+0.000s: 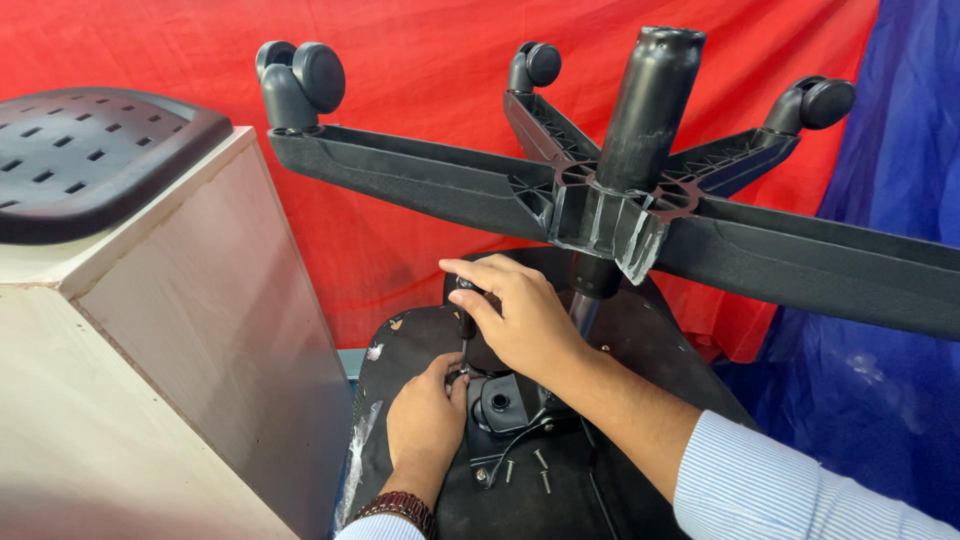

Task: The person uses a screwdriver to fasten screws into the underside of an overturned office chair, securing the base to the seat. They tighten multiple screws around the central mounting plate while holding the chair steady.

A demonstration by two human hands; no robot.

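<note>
Office chair lies upside down before me, its seat underside (640, 330) facing up and the five-arm black base (600, 215) with castors (303, 75) raised above it. My right hand (520, 315) is clenched around the black handle of a screwdriver (465, 310), held upright, tip pointing down at the black seat mechanism plate (500, 405). My left hand (425, 420) is beside the tip, fingers pinched at the shaft's lower end; I cannot tell whether they grip a screw. Three loose screws (540, 462) lie on the seat underside just below the plate. Left of me: a pale wooden box (190, 330) with a perforated black chair backrest (80, 160) on top. Red cloth (420, 40) behind.
</note>
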